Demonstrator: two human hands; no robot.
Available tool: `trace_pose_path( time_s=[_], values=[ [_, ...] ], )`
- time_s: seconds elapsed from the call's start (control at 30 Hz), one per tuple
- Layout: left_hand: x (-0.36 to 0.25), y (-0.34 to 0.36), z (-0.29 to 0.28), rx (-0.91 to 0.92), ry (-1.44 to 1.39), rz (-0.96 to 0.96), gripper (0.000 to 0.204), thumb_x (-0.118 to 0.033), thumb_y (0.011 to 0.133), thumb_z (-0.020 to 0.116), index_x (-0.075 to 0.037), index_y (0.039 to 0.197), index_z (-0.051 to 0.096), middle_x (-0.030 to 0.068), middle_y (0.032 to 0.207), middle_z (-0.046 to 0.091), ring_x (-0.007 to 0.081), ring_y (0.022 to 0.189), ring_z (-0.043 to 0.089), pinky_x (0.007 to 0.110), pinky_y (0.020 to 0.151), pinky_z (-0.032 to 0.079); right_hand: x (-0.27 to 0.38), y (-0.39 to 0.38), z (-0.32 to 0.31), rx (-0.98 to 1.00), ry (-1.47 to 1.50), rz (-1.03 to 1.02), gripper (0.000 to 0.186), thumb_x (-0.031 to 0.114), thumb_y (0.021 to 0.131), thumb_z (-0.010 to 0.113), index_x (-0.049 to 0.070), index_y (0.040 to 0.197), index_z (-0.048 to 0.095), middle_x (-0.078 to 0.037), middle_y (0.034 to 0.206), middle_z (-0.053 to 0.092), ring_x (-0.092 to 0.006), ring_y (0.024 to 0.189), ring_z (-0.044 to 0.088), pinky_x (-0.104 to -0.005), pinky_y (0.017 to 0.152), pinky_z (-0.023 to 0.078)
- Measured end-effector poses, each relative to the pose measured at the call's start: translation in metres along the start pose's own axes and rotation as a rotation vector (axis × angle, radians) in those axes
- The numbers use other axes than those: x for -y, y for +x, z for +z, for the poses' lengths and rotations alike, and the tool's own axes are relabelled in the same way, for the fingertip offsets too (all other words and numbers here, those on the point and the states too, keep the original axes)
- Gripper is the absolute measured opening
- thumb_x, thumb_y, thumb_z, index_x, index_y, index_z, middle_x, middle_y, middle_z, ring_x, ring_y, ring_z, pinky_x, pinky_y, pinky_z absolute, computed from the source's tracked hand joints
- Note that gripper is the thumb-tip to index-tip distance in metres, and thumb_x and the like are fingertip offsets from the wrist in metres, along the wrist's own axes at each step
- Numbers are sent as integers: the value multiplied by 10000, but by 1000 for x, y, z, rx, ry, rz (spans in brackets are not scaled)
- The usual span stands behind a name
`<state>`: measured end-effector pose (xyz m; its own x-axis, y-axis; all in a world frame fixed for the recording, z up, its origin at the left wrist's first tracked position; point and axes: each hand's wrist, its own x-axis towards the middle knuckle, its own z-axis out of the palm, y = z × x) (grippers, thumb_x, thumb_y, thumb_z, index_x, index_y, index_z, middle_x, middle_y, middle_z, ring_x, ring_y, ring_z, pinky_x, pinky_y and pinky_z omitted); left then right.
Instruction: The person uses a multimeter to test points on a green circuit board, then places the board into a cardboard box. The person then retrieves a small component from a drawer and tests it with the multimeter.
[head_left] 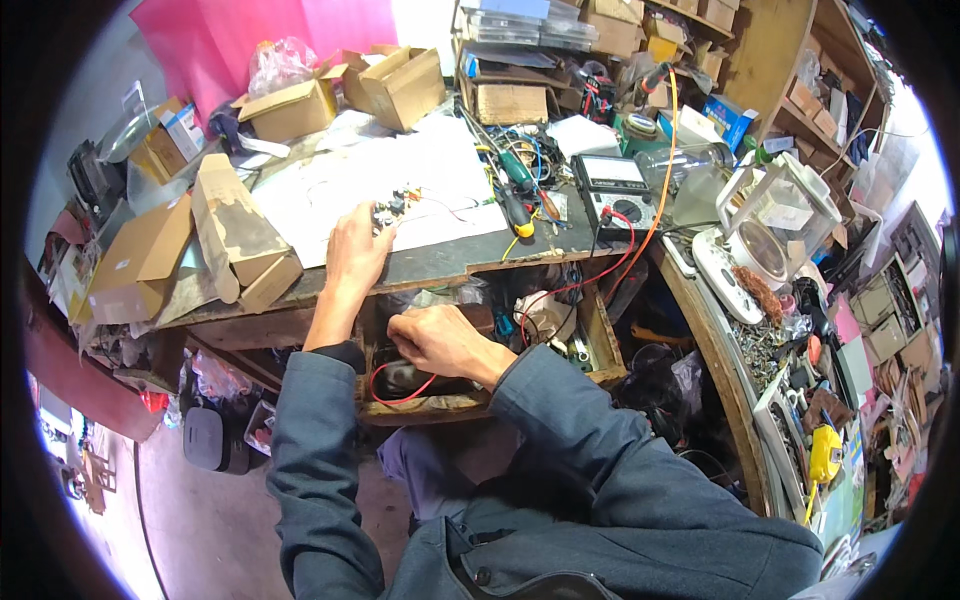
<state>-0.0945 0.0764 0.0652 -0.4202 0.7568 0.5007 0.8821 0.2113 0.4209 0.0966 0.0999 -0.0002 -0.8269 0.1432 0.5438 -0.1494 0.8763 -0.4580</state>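
Observation:
My left hand (355,255) is on the white paper (300,200) at the bench's front, fingers closed on a small black electronic assembly (395,207) with thin wires; the fingertips partly hide it. My right hand (445,340) is lower, over the open drawer (590,330), with curled fingers; what they hold is hidden. A red lead (405,398) loops beside and below it. To the right sits a black multimeter (615,195) with red and black leads. Green and yellow hand tools (518,210) lie between paper and meter, among tangled wires.
Cardboard boxes (140,255) crowd the left and back of the bench. A glass jug appliance (760,245) stands on the right surface, near a yellow tape measure (825,455) and small parts. Shelves (800,130) stand behind. A dark grey bin (210,440) is on the floor at left.

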Motion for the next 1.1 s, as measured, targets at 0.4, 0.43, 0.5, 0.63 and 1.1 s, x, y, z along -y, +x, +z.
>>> trace_pose_path(
  time_s=[0.4, 0.43, 0.5, 0.63, 1.1],
  values=[
    [-8, -31, -10, -296, -192, 74, 599, -139, 999, 666, 52, 1529, 465, 289, 1373, 619, 443, 1249, 631, 473, 1057, 511, -8, -3, 3, -6, -13, 20, 102, 100, 829, 676, 19, 865, 626, -192, 843, 697, -424, 826, 699, -517, 723, 550],
    [0, -35, -13, -319, -152, 110, 578, -147, 1020, 634, 48, 1536, 461, 291, 1385, 605, 442, 1261, 616, 474, 1069, 498, -6, -1, 3, -9, -10, 19, 101, 100, 826, 679, 19, 861, 630, -191, 838, 699, -423, 827, 702, -515, 723, 552],
    [13, -38, -11, -334, -89, 150, 539, -148, 1051, 582, 44, 1539, 461, 292, 1405, 582, 441, 1281, 588, 479, 1086, 477, -4, -1, 0, 0, -27, 36, 98, 98, 820, 683, 16, 856, 642, -187, 817, 702, -420, 818, 707, -514, 718, 556],
    [27, -45, -13, -295, 76, 121, 444, -192, 1098, 536, 61, 1463, 530, 282, 1363, 609, 447, 1263, 590, 497, 1067, 480, -8, -4, 3, -54, -51, 20, 85, 89, 808, 687, 24, 856, 660, -191, 793, 700, -429, 793, 703, -524, 706, 549],
    [-27, -138, -31, -218, -226, 168, 282, -100, 1038, 636, 21, 1289, 684, 204, 1142, 743, 361, 965, 722, 439, 871, 570, -16, -8, -4, -114, -94, 123, 119, 150, 831, 702, 40, 873, 687, -189, 779, 698, -431, 791, 704, -530, 711, 558]
  ],
)
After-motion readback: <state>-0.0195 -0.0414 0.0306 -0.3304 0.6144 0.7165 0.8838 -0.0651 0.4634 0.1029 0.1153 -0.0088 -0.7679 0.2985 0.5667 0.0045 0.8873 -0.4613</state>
